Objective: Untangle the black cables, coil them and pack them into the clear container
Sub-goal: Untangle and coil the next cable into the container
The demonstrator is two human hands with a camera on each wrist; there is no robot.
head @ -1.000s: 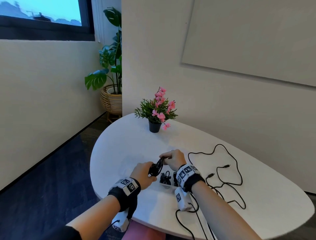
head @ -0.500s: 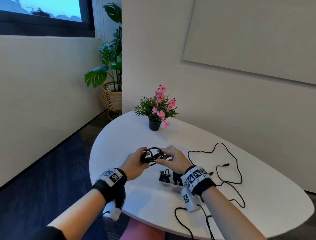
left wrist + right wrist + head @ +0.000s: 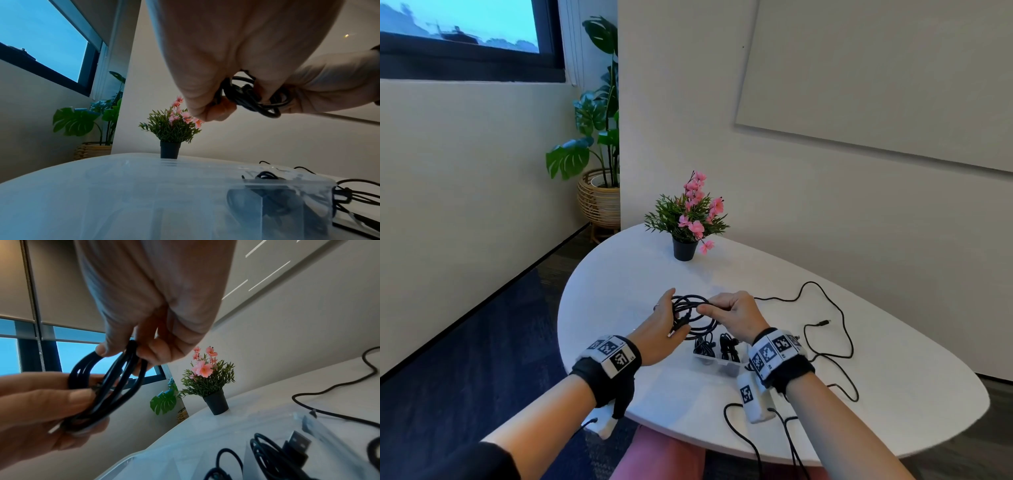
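A coiled black cable (image 3: 690,313) hangs in the air above the table, held between both hands. My left hand (image 3: 664,322) grips its left side, with a metal plug end sticking out by the thumb. My right hand (image 3: 732,313) pinches the coil's right side between thumb and fingers (image 3: 115,347). The same coil (image 3: 107,386) shows in the right wrist view and as a coil (image 3: 252,97) in the left wrist view. Just below the hands sits the clear container (image 3: 717,363), with coiled black cables (image 3: 267,456) lying inside.
A loose black cable (image 3: 825,329) snakes over the white table (image 3: 893,394) to the right of the container. A small potted pink-flowered plant (image 3: 688,222) stands at the table's far edge. Thin black wires (image 3: 743,435) from my wrist devices trail over the near edge.
Both hands rose and moved away from me, off the container. The cable bundle, squeezed narrow before, now spreads into a wider round coil between the hands.
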